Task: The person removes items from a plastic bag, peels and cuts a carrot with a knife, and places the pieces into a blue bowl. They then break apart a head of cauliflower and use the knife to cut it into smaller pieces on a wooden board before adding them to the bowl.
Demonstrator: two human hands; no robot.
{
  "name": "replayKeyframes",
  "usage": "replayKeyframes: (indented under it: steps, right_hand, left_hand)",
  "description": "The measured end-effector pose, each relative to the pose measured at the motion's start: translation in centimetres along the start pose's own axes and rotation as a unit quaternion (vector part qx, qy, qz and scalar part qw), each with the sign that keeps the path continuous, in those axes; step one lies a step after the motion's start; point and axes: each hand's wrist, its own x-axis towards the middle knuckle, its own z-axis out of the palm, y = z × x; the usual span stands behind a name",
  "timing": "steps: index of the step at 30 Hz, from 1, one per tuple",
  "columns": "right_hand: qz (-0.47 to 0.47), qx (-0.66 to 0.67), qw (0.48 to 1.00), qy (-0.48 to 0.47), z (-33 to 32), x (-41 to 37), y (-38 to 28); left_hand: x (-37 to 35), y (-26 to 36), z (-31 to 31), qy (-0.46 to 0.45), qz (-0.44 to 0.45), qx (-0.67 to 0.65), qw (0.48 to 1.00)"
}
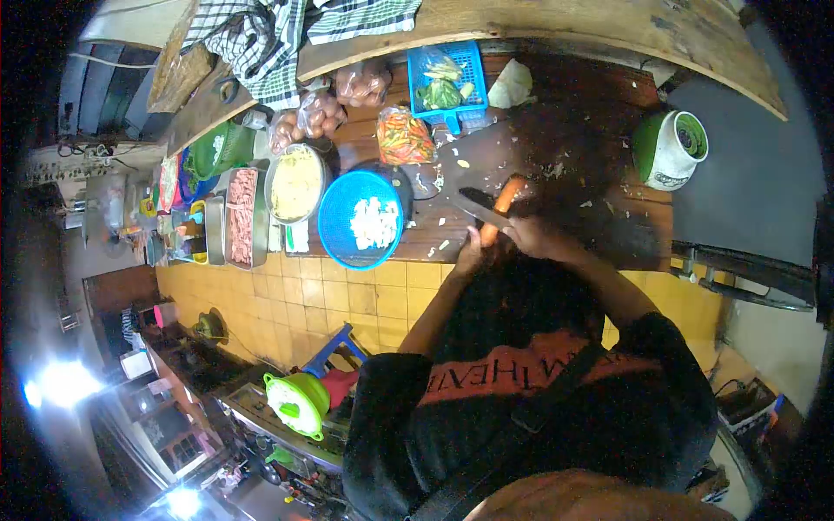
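Note:
An orange carrot is held slanting over the dark board at the table's near edge. My left hand is closed around its lower end. In my right hand is a knife, gripped by its handle, which the fingers hide. The broad knife blade points up and to the left and crosses over the carrot. Left of my hands stands a blue basket with chopped white pieces inside. A bag of red and green chillies lies beyond it.
A blue tray of vegetables and a cabbage piece lie at the back. Bags of eggs, a bowl of yellowish shreds and a meat tray line the left. A green-white container stands right. Scraps dot the wooden table.

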Motion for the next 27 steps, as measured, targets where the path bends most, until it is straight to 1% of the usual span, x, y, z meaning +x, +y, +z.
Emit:
replayKeyframes:
  steps: [1,2,3,4,5,6,7,8,9,11,12,13,14,15,16,17,18,19,20,21,22,23,24,25,26,27]
  right_hand:
    - [-0.017,-0.008,0.999,0.027,1.9,-0.4,1.6]
    - [-0.016,-0.008,0.999,0.026,4.8,0.0,5.3]
    - [-0.103,-0.214,0.946,0.221,8.1,1.0,10.5]
    - [-0.18,-0.4,0.807,0.396,5.7,1.8,8.5]
    - [-0.068,-0.127,0.935,0.323,3.0,0.9,6.6]
    - [-0.065,-0.126,0.936,0.324,-1.2,1.4,1.9]
    - [0.036,-0.087,0.969,0.228,-4.6,2.1,-2.0]
    - [0.134,-0.047,0.981,0.128,-5.9,2.3,-3.6]
    - [0.134,-0.049,0.981,0.13,-4.6,2.2,-3.1]
    - [-0.015,0.014,0.973,0.229,-0.7,2.4,-1.7]
    - [-0.015,0.015,0.973,0.228,-0.5,2.1,-2.3]
    - [0.071,0.017,0.993,0.091,-0.3,1.9,-3.0]
    - [0.156,0.019,0.986,-0.048,-0.4,1.9,-3.3]
    - [0.11,0.038,0.992,-0.046,-1.4,1.5,-3.1]
    - [0.11,0.037,0.992,-0.046,-0.3,2.0,-1.2]
    - [0.069,0.042,0.986,0.147,2.1,3.3,1.9]
    - [0.025,0.046,0.942,0.332,3.2,4.2,3.7]
    - [0.025,0.046,0.943,0.33,1.8,4.3,3.6]
    - [0.143,0.122,0.957,0.219,-0.1,4.4,3.7]
    - [0.258,0.196,0.941,0.102,-2.6,4.1,2.9]
    - [0.203,0.101,0.971,0.079,-6.0,3.6,-1.2]
    - [0.145,-0.005,0.987,0.066,-9.5,3.0,-5.5]
    - [0.087,-0.106,0.988,0.066,-13.0,2.4,-9.7]
    - [0.088,-0.106,0.988,0.065,-11.9,1.7,-9.1]
    - [-0.004,-0.153,0.982,0.107,-9.9,0.9,-7.3]
    - [-0.097,-0.198,0.964,0.148,-7.9,0.5,-5.3]
  left_hand:
    - [-1.6,2.9,0.9,0.025,-0.092,0.021,0.995]
    - [-1.3,2.2,-0.1,0.025,-0.093,0.021,0.995]
    - [-0.5,0.8,-1.5,-0.052,-0.1,-0.07,0.991]
    - [-0.5,0.9,-1.7,-0.128,-0.106,-0.16,0.973]
    - [-0.6,0.6,-1.3,-0.072,-0.148,-0.151,0.975]
    - [-0.4,0.6,-1.4,-0.073,-0.151,-0.15,0.974]
    - [-0.1,0.8,-1.6,-0.07,-0.165,-0.12,0.977]
    - [0.2,0.9,-1.7,-0.067,-0.177,-0.09,0.978]
    - [0.3,0.6,-1.6,-0.068,-0.175,-0.09,0.978]
    - [0.4,-0.3,-1.2,-0.038,-0.155,-0.134,0.978]
    - [0.2,-0.5,-1.0,-0.037,-0.155,-0.134,0.978]
    - [0.2,-0.6,-0.8,-0.046,-0.136,-0.166,0.976]
    - [0.2,-0.5,-0.7,-0.055,-0.117,-0.196,0.972]
    - [0.1,-0.6,-0.7,-0.064,-0.098,-0.228,0.967]
    - [-0.1,-0.6,-0.7,-0.065,-0.098,-0.228,0.967]
    - [-0.2,-0.7,-0.6,-0.032,-0.126,-0.232,0.964]
    - [-0.5,-0.8,-0.5,0.002,-0.156,-0.236,0.959]
    - [-0.6,-0.7,-0.5,0.003,-0.156,-0.238,0.959]
    - [-0.4,-0.4,-0.6,-0.022,-0.164,-0.265,0.95]
    - [-0.5,-0.1,-0.8,-0.047,-0.172,-0.29,0.94]
    - [-0.7,0.2,-0.7,-0.046,-0.172,-0.288,0.941]
    - [-0.7,0.8,-0.2,0.001,-0.189,-0.241,0.952]
    - [-0.7,0.8,-0.1,0.05,-0.206,-0.194,0.958]
    - [-0.9,0.7,-0.2,0.05,-0.207,-0.195,0.957]
    - [-0.8,0.2,-0.5,-0.001,-0.153,-0.151,0.977]
    - [-0.5,-0.2,-0.8,-0.051,-0.097,-0.107,0.988]
